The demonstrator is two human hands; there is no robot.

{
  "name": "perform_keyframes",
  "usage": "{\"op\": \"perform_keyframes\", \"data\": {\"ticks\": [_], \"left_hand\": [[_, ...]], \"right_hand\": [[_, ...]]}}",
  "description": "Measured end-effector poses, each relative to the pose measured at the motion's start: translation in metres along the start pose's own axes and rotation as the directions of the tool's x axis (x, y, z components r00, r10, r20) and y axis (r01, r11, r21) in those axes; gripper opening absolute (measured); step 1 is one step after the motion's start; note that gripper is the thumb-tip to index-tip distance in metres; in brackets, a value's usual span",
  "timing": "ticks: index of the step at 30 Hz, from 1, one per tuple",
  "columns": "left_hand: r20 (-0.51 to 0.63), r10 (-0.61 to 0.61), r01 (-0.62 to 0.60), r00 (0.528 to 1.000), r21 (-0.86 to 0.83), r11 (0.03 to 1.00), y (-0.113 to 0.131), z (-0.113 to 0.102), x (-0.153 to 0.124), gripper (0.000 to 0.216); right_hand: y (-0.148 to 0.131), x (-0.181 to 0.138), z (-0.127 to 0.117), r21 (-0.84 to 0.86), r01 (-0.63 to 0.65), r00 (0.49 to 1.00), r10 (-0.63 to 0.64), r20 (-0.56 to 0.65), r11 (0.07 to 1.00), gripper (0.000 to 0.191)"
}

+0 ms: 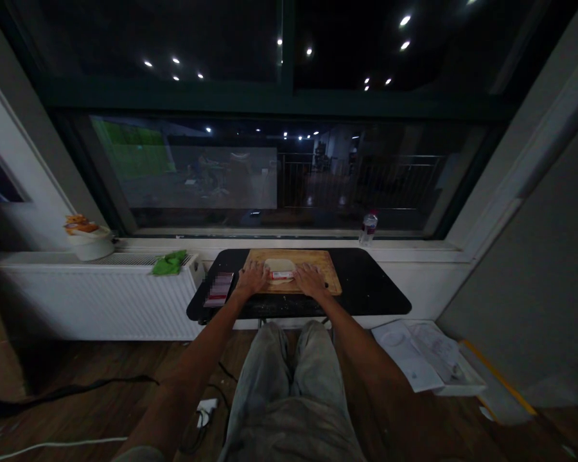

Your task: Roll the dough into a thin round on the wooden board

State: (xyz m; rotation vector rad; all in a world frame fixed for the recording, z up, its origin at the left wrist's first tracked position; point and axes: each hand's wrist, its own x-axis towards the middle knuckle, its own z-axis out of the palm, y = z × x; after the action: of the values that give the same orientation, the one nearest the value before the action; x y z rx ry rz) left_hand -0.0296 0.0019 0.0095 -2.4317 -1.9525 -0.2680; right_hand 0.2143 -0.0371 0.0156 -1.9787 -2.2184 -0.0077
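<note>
A wooden board lies on a small black table. On the board sits a pale flat piece of dough, with a rolling pin lying across its near edge. My left hand rests on the pin's left end, fingers curled over it. My right hand presses on the pin's right end in the same way. Only the reddish middle stretch of the pin shows between my hands.
A red and white packet lies at the table's left edge. A water bottle stands on the window sill. A green cloth and a white bowl sit on the radiator shelf. Papers lie on the floor right.
</note>
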Motion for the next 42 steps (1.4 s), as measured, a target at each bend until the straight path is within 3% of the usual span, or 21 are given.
{"op": "perform_keyframes", "data": {"ticks": [4,18,23,31,36,42], "left_hand": [[0.029,0.022,-0.022,0.999,0.012,1.0,0.001,-0.004,0.0,0.057],[0.063,0.022,-0.024,0.998,0.03,0.999,-0.001,-0.002,0.02,0.055],[0.075,0.108,-0.113,0.991,0.066,0.991,-0.002,-0.002,0.029,0.051],[0.003,-0.074,0.074,0.997,-0.002,0.997,0.0,0.001,0.064,0.047],[0.022,-0.078,0.079,0.997,-0.052,0.996,-0.005,0.003,0.087,0.047],[-0.067,-0.028,0.027,0.997,-0.013,1.0,-0.004,0.005,0.097,0.042]], "right_hand": [[0.001,0.003,-0.003,0.018,-0.031,0.998,0.03,0.052,0.999,0.059],[0.005,0.026,0.0,0.062,-0.057,0.996,0.053,0.067,0.996,0.056],[0.009,0.045,0.007,0.067,-0.041,0.997,0.037,0.069,0.997,0.059],[0.01,0.073,0.013,0.045,-0.036,0.999,0.038,-0.032,0.998,0.063],[0.013,0.094,0.018,0.054,-0.062,0.998,0.062,-0.001,0.997,0.066],[0.015,0.11,0.016,0.021,-0.067,0.996,0.065,0.066,0.998,0.067]]}}
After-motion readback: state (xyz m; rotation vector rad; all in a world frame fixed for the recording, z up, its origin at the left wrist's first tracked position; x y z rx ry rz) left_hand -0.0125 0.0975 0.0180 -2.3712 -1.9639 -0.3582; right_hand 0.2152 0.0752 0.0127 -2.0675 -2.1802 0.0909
